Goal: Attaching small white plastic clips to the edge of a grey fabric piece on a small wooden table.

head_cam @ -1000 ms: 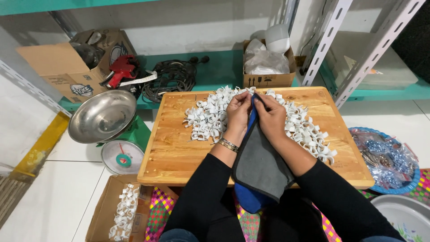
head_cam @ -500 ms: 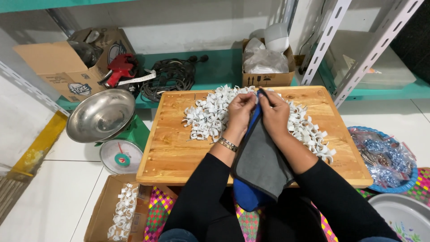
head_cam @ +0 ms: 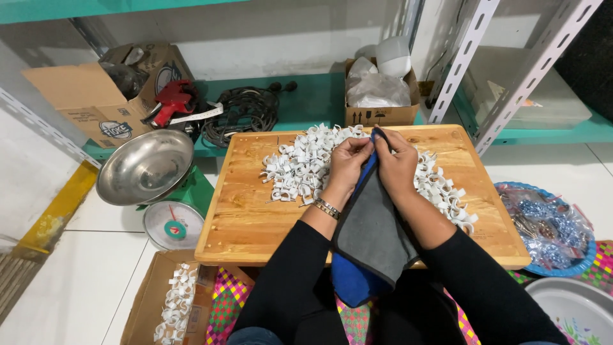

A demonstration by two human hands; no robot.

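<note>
Over a wooden board (head_cam: 246, 220), my left hand (head_cam: 348, 163) and my right hand (head_cam: 397, 165) pinch the top edge of a grey and blue cloth (head_cam: 370, 239) that hangs down toward my lap. A bracelet sits on my left wrist. A heap of small white plastic clips (head_cam: 297, 166) lies on the board behind and beside both hands, spreading to the right (head_cam: 444, 191). What the fingertips hold besides the cloth is hidden.
A green kitchen scale with a steel bowl (head_cam: 145, 167) stands left of the board. A cardboard box of white clips (head_cam: 172, 303) sits below it. On the teal shelf behind are cardboard boxes (head_cam: 96, 96), coiled black cable (head_cam: 246, 112) and a bagged box (head_cam: 380, 96). A blue plate of wrapped items (head_cam: 549, 227) lies right.
Both hands stay at the cloth's top edge with only small finger movements. The view has shifted slightly.
</note>
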